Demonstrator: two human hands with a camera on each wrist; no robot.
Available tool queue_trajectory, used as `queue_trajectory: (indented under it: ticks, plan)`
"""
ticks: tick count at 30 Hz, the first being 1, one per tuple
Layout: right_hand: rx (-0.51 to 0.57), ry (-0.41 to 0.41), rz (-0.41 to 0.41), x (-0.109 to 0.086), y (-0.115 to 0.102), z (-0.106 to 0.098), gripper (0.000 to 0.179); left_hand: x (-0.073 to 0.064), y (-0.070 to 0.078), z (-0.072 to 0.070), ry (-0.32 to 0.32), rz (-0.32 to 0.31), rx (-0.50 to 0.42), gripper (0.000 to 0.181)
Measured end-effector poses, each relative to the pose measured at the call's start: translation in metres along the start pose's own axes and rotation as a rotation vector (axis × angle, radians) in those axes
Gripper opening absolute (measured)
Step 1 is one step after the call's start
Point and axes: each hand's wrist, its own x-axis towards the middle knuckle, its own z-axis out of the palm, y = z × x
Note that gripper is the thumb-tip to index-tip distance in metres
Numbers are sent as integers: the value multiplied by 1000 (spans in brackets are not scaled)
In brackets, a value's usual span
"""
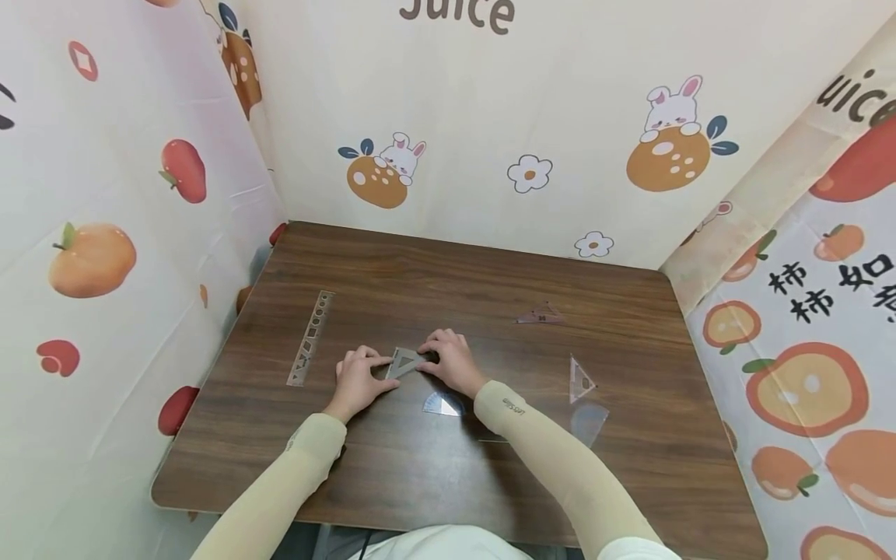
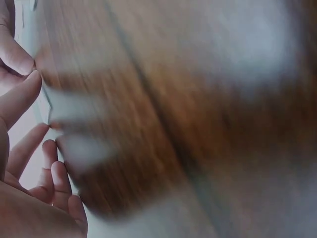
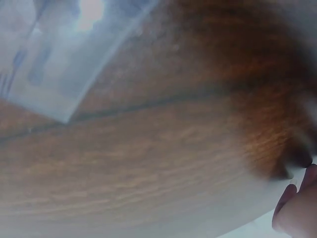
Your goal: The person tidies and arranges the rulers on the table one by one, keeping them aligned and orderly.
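Observation:
A small clear set square (image 1: 404,362) with a triangular cut-out lies between my two hands at the middle of the table. My left hand (image 1: 358,381) holds its left side, thumb and index finger spread along the edges. From the right, my right hand (image 1: 455,362) pinches its right corner between thumb and fingers. The left wrist view shows the fingertips of my left hand (image 2: 34,168) at the table surface, much of the set square being hidden. Just below the hands lies a clear protractor (image 1: 442,404). Only fingertips of the right hand (image 3: 299,210) show in the right wrist view.
A clear stencil ruler (image 1: 310,338) lies left of the hands on the brown wooden table (image 1: 392,482). To the right are a purplish set square (image 1: 540,314), another set square (image 1: 581,381) and a clear plastic piece (image 1: 589,424). Printed cloth walls (image 1: 462,101) surround the table.

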Motion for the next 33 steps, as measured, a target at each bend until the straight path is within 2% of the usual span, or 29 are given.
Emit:
queue_trajectory:
  ticks: [7,12,20,26,33]
  plan:
    - [-3,25,-6,2,-7,2,31,1,2,-6,14,-43,-71,49]
    - [-14,48,0,4,-15,3,33,2,-1,-15,43,-39,-63,46]
    - [-14,89,5,11,-30,6,31,3,-8,-32,58,-9,-35,44]
    - [-4,102,13,14,-43,8,32,5,-17,-46,45,33,-27,42]
    - [3,142,14,19,-59,11,34,13,-30,-66,-3,94,3,39]
